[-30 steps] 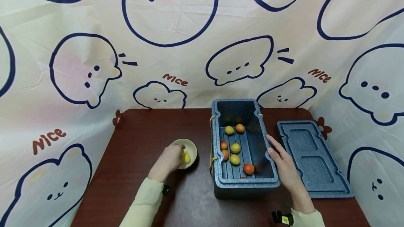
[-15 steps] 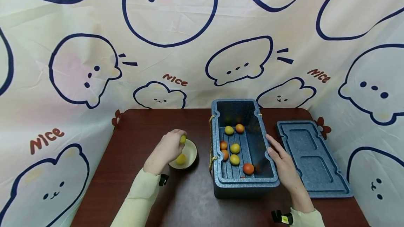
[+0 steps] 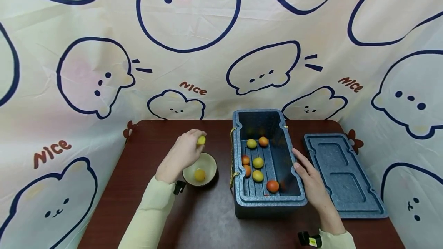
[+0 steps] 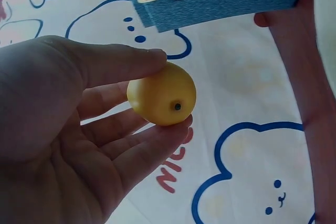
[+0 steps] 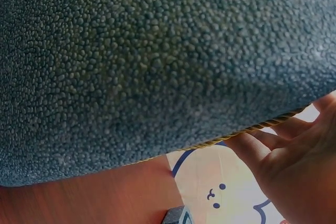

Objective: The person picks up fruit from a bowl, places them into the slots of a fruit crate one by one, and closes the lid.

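In the head view my left hand [image 3: 181, 152] is raised just beyond and to the left of a small pale bowl [image 3: 209, 160]. It pinches a small round yellow fruit [image 4: 161, 94] between thumb and fingertips; a dark stem dot shows on it in the left wrist view. Another yellow fruit [image 3: 199, 175] lies in the bowl. My right hand [image 3: 315, 187] rests against the right side of a blue-grey foam box [image 3: 270, 201], fingers fairly straight at its rim. Inside the lidless box lie several yellow fruits [image 3: 257, 162] and orange-red fruits [image 3: 272, 186].
The box's flat lid [image 3: 346, 176] lies on the brown table [image 3: 145, 187] to the right. A yellow twisted rope handle [image 3: 231, 156] hangs on the box's left side. Behind the table hangs a cream cloth [image 3: 214, 68] printed with cartoon bears.
My left hand has come up out of the bowl with a yellow fruit, moving away from me and above the bowl's far side. My right hand stays at the box.
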Motion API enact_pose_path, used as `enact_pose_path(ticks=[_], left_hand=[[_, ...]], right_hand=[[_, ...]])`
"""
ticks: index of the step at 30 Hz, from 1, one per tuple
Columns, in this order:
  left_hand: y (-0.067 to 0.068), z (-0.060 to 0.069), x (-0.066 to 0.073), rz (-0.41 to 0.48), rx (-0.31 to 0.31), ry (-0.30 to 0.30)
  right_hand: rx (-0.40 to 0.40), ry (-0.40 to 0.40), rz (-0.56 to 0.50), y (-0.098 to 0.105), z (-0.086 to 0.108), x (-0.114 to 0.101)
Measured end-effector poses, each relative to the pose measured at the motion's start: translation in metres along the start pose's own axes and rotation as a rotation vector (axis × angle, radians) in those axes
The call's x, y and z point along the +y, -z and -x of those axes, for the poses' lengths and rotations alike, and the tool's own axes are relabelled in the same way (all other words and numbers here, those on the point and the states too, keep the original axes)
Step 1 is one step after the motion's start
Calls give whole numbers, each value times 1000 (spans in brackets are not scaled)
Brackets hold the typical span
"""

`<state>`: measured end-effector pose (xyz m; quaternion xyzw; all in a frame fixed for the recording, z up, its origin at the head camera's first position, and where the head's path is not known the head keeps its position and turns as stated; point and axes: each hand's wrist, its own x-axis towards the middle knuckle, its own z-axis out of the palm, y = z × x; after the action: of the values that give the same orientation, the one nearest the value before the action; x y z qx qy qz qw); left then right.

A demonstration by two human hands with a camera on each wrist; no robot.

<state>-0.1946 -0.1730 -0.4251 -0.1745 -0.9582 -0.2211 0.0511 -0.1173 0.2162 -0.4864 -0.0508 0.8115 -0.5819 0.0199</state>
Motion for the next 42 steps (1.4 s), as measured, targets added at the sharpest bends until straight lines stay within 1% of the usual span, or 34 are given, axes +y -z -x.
enact_pose_path(ticks=[8, 13, 15, 20, 22, 28, 35, 42], left_hand=[[13, -10, 8, 12, 18, -3], [18, -16, 12, 11, 27, -5], [19, -19, 13, 17, 28, -3], [22, -24, 20, 43, -6, 9], [23, -26, 23, 44, -12, 2], [25, -32, 29, 44, -11, -3], [26, -39, 35, 44, 3, -37], [27, -43, 43, 64, -2, -51]], right_hand=[[4, -3, 10, 0, 0, -1], [-1, -11, 11, 0, 0, -2], [-3, -13, 11, 1, 0, -3], [-2, -12, 11, 1, 0, -3], [-3, -11, 11, 1, 0, -3], [-7, -11, 7, 1, 0, -3], [1, -7, 16, 0, 1, -2], [0, 1, 10, -1, 1, -1]])
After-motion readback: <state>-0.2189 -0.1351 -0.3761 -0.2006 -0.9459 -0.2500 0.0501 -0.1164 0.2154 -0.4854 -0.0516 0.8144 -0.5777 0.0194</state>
